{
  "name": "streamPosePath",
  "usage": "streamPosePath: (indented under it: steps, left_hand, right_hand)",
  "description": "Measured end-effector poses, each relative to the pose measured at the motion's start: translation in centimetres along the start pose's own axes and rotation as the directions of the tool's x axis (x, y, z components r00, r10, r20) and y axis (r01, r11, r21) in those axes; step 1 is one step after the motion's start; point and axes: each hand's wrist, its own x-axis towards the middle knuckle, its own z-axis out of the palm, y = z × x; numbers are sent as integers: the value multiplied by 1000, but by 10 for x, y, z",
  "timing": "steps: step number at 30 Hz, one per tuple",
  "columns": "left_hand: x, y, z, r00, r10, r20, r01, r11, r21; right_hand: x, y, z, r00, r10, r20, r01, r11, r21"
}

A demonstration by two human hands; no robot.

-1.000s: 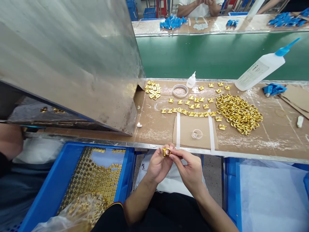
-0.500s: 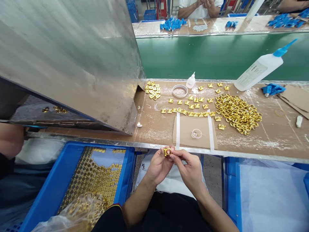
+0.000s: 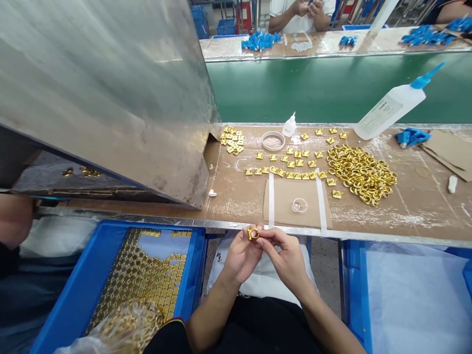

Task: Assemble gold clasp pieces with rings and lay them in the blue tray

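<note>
Between the fingertips of both hands is a gold ring (image 3: 253, 234), held just off the bench's front edge. My left hand (image 3: 239, 258) pinches its left side, where a flat square gold piece seems to sit. The thumb and fingers of my right hand (image 3: 285, 253) close on the ring's right side. Just beyond lies a cardboard pad (image 3: 280, 206) with two white tape strips and a small clear round dish (image 3: 299, 205). Rows of gold square-topped pieces (image 3: 298, 175) stand behind the pad. To their right is a heap of gold rings (image 3: 363, 172).
At left a large metal chute (image 3: 147, 98) slants over the bench. A blue tray (image 3: 73, 300) of gold square plates and a bag of gold parts (image 3: 129, 324) are below. A large bottle (image 3: 391, 110), small bottle (image 3: 289, 127) and tape roll (image 3: 273, 140) stand near the green belt (image 3: 313, 88).
The ring has turned slightly between my fingers and shifted a little left. Both hands keep their pinch on it. The camera view has moved slightly.
</note>
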Motion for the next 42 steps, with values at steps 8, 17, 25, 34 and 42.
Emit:
streamPosePath:
  steps: [8,17,25,34,42]
  left_hand:
    - [0,3,-3,997,11,73,-9,999,-32]
    - [0,5,-9,993,40,110,-49,995,84]
    - [-2,9,-12,976,130,177,-173,952,254]
    - [-1,11,-14,892,317,323,-438,782,443]
    - [-1,11,-8,961,149,232,-204,949,239]
  right_hand:
    - [0,-2,3,999,-20,26,20,1000,10]
    - [1,-1,1,1000,-4,-4,4,997,74]
    - [-3,0,5,1000,-17,-5,18,996,85]
    - [-4,-1,6,999,-33,-16,34,993,113]
    - [-3,-2,5,991,-133,-9,133,988,83]
